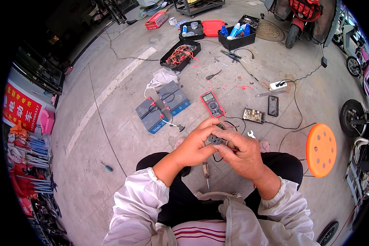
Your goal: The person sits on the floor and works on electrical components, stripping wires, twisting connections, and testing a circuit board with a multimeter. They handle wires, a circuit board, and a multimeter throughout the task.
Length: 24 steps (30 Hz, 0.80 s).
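My left hand point(199, 145) and my right hand point(240, 151) meet at the centre, fingers closed round a dark plug connector point(215, 139) with wires. Just beyond them lies a red multimeter point(211, 105) with dark leads. Two grey-and-blue batteries point(149, 115) with cables are at left of it, and an opened charger-like case with a circuit board point(253, 115) is at right, beside its black cover point(273, 106). A silver wrench point(251, 134) lies near my right fingers. A screwdriver point(206, 172) lies between my legs.
An orange stool point(320, 149) stands at right, near parked scooters point(352, 117). Ahead are a power strip point(278, 85), pliers point(230, 55), a tray of wires point(180, 55), a bottle box point(236, 41) and a cart point(199, 7). Umbrellas point(35, 156) and a sign point(20, 106) line the left.
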Available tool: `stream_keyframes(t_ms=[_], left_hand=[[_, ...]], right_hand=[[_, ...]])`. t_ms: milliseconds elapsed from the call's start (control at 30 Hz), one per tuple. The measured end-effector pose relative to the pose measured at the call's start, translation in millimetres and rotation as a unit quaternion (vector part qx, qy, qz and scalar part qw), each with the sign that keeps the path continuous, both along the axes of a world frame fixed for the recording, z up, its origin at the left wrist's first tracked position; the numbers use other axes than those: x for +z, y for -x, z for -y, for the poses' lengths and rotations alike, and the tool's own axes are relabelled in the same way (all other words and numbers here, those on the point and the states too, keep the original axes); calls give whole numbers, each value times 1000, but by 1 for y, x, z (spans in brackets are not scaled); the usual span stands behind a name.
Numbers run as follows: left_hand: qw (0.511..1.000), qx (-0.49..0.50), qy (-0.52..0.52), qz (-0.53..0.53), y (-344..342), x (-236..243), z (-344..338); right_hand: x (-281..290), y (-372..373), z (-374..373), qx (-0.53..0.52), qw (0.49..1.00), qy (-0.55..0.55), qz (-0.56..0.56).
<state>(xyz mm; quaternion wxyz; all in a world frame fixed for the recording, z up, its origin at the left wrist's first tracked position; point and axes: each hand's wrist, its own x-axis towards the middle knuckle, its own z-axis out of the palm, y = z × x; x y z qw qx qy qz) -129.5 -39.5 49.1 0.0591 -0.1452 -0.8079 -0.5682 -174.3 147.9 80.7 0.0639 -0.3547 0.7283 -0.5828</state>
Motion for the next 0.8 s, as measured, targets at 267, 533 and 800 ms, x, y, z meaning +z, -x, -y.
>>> stream_keyframes(t_ms=[267,533,800], left_hand=[[1000,-4,10,-16,0,5,0],[997,68,32,-4,1,-1,-3],[996,83,15,8,1,5,-6]], right_hand=[[-2,3,-1,16,1000,2,-16],[-16,0,4,-16,999,0,45],[-24,-4,13,-47,996,54,47]])
